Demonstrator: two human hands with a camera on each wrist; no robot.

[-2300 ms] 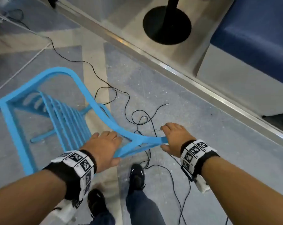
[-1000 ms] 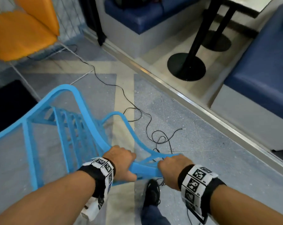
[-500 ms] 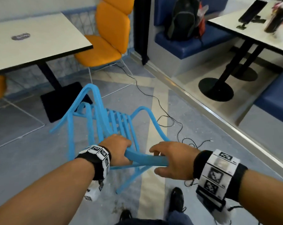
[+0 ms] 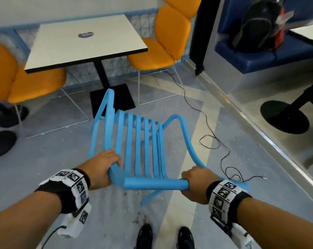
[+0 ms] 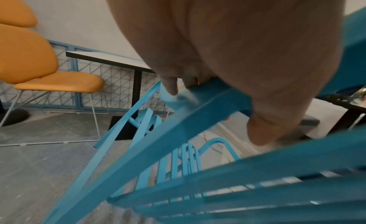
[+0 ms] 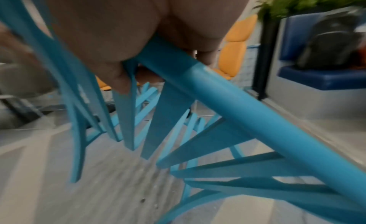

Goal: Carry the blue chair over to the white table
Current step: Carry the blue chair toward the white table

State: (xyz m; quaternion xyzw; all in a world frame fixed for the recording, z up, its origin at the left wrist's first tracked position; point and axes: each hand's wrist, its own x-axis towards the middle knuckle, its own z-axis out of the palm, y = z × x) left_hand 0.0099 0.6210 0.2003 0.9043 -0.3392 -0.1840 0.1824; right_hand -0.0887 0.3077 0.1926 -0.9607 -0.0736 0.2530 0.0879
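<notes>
1. Two hands on one blue chair (image 4: 141, 141), held tipped forward off the grey floor (image 4: 49, 159), slatted back toward the person, front legs aimed at the white table (image 4: 83, 42).
2. Left hand (image 4: 100, 169) curled round the left corner of the chair's top rail; in the left wrist view, fingers (image 5: 170, 85) hooked over the rail and thumb wrapped beneath.
3. Right hand (image 4: 195, 184) closed in a fist round the right end of the same rail; in the right wrist view, fingers folded over the round blue tube.
4. Chair in the open floor short of the table, its far legs just above the near edge of the table's black base plate (image 4: 114, 97).
5. Orange chairs on either side of the table: one at its left edge (image 4: 22, 83), one at its right edge (image 4: 162, 44).
6. Small dark round sticker (image 4: 85, 34) near the far edge of the tabletop.
7. Thin black cable (image 4: 211, 141) looped across the floor right of the chair.
8. Black backpack (image 4: 254, 26) on a dark blue bench (image 4: 263, 56) at upper right.
9. Black shoes (image 4: 145, 236) at the bottom edge of the head view, pointed toward the table.
</notes>
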